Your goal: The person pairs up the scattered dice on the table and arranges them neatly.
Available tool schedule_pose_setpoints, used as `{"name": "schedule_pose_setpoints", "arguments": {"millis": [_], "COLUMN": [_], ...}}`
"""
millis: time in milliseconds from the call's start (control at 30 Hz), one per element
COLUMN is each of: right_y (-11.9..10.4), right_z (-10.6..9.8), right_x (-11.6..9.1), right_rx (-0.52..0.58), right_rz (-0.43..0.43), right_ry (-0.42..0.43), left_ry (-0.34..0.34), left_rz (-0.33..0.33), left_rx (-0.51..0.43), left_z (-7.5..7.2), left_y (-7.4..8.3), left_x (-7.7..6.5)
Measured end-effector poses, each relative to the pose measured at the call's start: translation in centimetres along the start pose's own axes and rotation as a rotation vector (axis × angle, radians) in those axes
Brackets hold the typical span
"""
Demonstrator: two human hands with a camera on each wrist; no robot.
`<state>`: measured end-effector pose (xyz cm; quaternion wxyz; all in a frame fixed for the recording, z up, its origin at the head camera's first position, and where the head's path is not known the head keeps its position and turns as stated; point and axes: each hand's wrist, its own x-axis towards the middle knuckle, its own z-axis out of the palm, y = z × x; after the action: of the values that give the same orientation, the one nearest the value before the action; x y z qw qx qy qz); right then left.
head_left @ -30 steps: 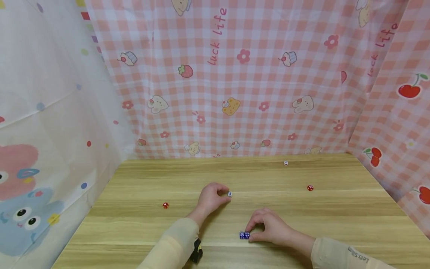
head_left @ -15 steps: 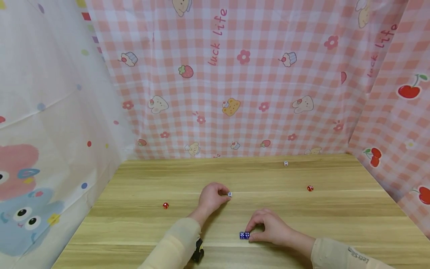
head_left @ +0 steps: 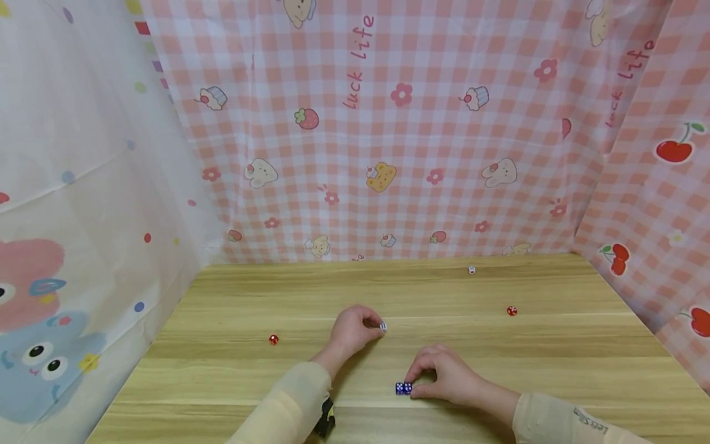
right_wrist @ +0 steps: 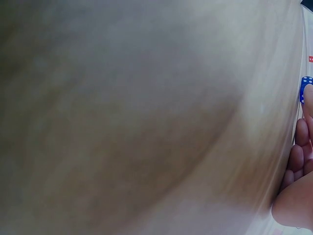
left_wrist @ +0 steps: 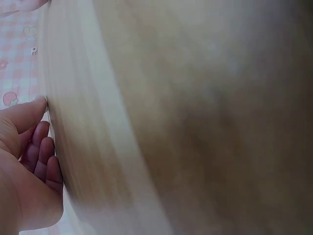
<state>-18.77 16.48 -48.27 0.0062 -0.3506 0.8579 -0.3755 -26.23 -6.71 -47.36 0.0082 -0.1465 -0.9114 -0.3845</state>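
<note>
My left hand [head_left: 355,330] pinches a white die [head_left: 383,326] between thumb and fingertips near the middle of the table; the die looks slightly tilted. Closer to me, my right hand [head_left: 448,376] holds a blue die [head_left: 408,388] between thumb and index finger. A second blue die [head_left: 399,388] sits against its left side, both on the table. In the right wrist view, blue [right_wrist: 306,88] shows beside the thumb at the right edge. The left wrist view shows the left hand [left_wrist: 29,171] with its fingers curled, the die there hidden.
On the wooden table [head_left: 233,382] a red die [head_left: 273,340] lies to the left and another red die [head_left: 512,311] to the right. A white die [head_left: 472,270] is near the back edge. Checked cloth [head_left: 355,142] hangs behind; a black object [head_left: 325,419] sits by the left sleeve.
My left hand has moved a little right and towards me, carrying the white die, which has tilted. The right hand and the blue dice have stayed in place.
</note>
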Motion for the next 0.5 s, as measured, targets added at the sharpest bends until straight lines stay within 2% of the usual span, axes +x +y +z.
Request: {"name": "schedule_pose_setpoints", "arguments": {"millis": [500], "right_y": [-0.1], "right_z": [0.0], "right_x": [0.1], "right_rx": [-0.005], "right_rz": [-0.017], "right_ry": [0.005], "left_ry": [-0.081], "left_rz": [0.052], "left_rx": [-0.037], "left_z": [0.2], "left_y": [0.6], "left_x": [-1.2]}}
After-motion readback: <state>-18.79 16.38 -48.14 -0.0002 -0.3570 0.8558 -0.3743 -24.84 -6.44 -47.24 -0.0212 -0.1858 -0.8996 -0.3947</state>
